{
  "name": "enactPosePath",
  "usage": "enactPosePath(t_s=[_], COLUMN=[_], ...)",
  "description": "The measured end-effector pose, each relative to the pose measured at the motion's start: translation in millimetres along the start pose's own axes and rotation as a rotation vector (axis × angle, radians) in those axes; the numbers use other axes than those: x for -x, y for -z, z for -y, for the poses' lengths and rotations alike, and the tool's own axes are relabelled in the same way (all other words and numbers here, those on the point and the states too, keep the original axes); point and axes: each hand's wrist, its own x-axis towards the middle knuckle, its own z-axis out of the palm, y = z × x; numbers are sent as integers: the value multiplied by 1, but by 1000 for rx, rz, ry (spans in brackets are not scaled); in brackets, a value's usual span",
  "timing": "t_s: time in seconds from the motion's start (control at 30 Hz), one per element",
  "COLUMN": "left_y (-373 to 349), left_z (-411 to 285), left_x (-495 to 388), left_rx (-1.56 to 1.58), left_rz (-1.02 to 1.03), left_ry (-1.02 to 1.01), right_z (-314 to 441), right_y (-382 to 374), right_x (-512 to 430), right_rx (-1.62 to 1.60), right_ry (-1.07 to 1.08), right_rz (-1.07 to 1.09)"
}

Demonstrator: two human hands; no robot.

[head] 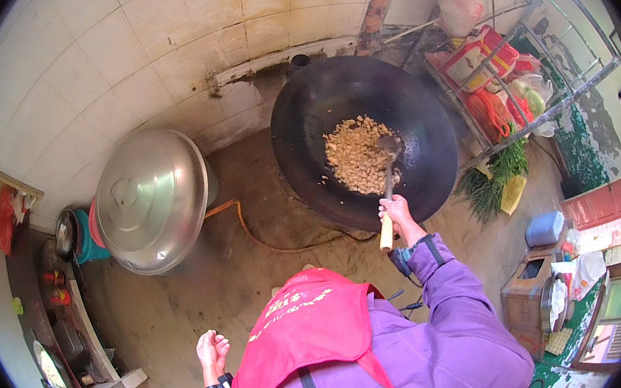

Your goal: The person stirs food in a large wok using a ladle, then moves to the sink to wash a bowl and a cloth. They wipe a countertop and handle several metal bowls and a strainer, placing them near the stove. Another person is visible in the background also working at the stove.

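A large dark wok (306,149) stands in front of me, with a heap of small browned food pieces (357,156) in its bottom. My right hand (397,212) is closed around the wooden handle of a metal wok spatula (388,178) at the wok's near rim. The spatula's blade lies at the right side of the food. Low on the left, beside my red apron (306,329), my left hand (212,349) is raised with its fingers curled and partly apart. Nothing shows in it.
A big pot with a domed metal lid (148,198) stands left of the wok. An orange hose (243,223) runs along the floor between them. At right are a metal rack (554,109) with bags, green vegetables (509,163) and a cardboard box (522,297).
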Motion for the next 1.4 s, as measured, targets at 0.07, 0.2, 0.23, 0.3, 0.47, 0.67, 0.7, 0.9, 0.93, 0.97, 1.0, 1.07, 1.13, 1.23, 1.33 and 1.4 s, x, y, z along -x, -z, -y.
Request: enactPosePath(t_s=[0.07, 0.2, 0.23, 0.3, 0.47, 0.67, 0.7, 0.9, 0.93, 0.97, 1.0, 1.07, 1.13, 1.23, 1.33, 1.4], left_y=[-3, -9, -9, -8, -1, -1, -1, -10, -12, -15, -18, -24, -30, -37, -43, -44], left_z=[0, -3, -4, -3, 7, 17, 17, 9, 7, 5, 3, 0, -3, -8, -10, -12], left_x=[3, 6, 8, 9, 16, 26, 27, 22, 20, 17, 14, 8, 2, -5, -9, -10], left_rx=[10, 14, 17, 30, 47, 46, 44, -14, -21, -21, -26, -43, -44, -78, -93, -84], left_rz=[-18, 0, -13, -7, -38, -69, -70, -71, -59, -47, -35, -11, 20, 34, 49, 49], left_ry=[6, -34, -32, -53, -25, -25, -22, -26, -28, -21, -21, -21, -12, -6, -4, -2], right_z=[6, 30, 35, 41, 45, 34, 30, 32, 37, 43, 50, 57, 63, 67, 54, 41], right_y=[-12, -17, -15, -7, 16, -3, -12, -42, -34, -24, -10, 19, 50, 87, 99, 90], right_x=[-1, -7, -9, -16, -51, -82, -79, -41, -34, -29, -24, -16, -10, -1, 12, 21], right_rx=[-223, -639, -615, -424, 118, 227, 219, 127, 113, 82, 69, 106, 151, 223, 236, 213], right_ry=[-147, -359, -331, -215, 127, 141, 126, 35, 17, 9, -27, -28, -3, 21, 4, -58], right_rz=[220, 428, 407, 316, -29, -40, 45, 304, 316, 339, 358, 261, 156, 12, -26, 48])
